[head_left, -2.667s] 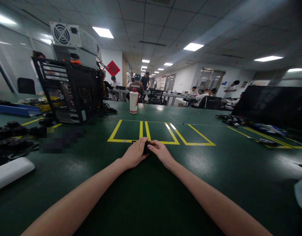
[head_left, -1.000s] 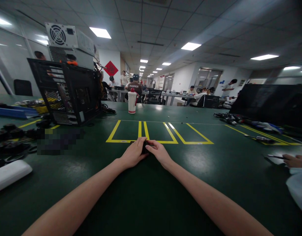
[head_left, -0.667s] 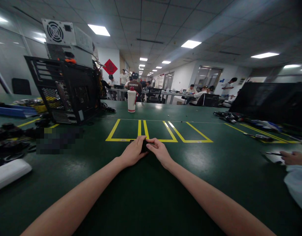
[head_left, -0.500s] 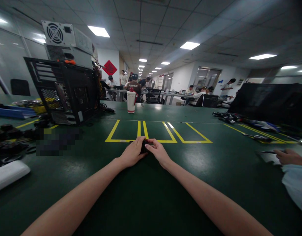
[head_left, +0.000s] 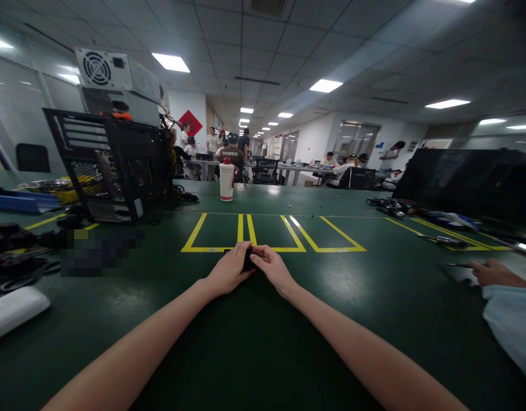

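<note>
Both hands were together at the middle of the worktop (head_left: pixel 254 348), and that was where the trouble could have started: the left hand (head_left: pixel 229 269) was curled round a small black object (head_left: pixel 248 261), while the right hand (head_left: pixel 276 273) pinched at its side with thumb and fingertips. So much of it was buried in the fingers that its shape couldn't be made out, nor whether its underside touched the surface. It sat just on the near side of the yellow tape (head_left: pixel 282 249), between the two palms. Now, the risk, as judged from that grip: with the fingertips so crowded, one side pressing harder than the other could have twisted the piece or popped it loose, and on such a smooth, shiny surface it might have skidded away. Anything tiny coming off it would have been easy to lose, since the hands screened it and dark green hid black rather well. Farther out, a white cup (head_left: pixel 227 184) with a red lid stood upright beyond the tape, well apart from the fingers; only a wide, careless reach forward looked likely to tip it. Over on the right, a co-worker's hand (head_left: pixel 498 273) held a slim dark tool (head_left: pixel 458 265), too far off to knock either wrist unless somebody leaned across.
</note>
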Demonstrator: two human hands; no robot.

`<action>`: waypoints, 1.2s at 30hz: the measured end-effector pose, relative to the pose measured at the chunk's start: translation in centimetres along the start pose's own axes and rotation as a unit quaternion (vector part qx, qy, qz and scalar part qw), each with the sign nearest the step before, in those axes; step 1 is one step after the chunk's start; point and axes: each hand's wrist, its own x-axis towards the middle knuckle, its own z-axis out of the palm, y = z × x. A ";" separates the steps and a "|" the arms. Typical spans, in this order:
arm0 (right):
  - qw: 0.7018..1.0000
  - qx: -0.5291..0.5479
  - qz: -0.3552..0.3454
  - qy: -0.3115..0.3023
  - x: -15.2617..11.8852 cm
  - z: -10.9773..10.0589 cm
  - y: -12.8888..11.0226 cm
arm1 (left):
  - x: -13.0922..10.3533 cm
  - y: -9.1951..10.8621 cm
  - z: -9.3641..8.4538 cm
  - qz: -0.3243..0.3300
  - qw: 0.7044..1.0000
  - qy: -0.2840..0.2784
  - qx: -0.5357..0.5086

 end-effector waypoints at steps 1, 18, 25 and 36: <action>1.000 -0.002 0.007 -0.002 0.1 -0.1 0.1 | 0.0 0.0 0.0 -0.002 1.000 -0.002 0.000; 1.000 -0.005 0.024 0.010 0.1 0.0 -0.6 | 0.1 -0.3 0.2 -0.004 1.000 -0.004 -0.002; 0.999 0.030 0.010 -0.039 -0.7 -0.1 -1.3 | 0.1 -0.2 0.1 0.000 1.000 -0.003 -0.013; 1.000 -0.001 0.014 -0.001 0.0 -0.1 -0.4 | 0.2 -0.1 0.1 -0.001 1.000 0.000 -0.006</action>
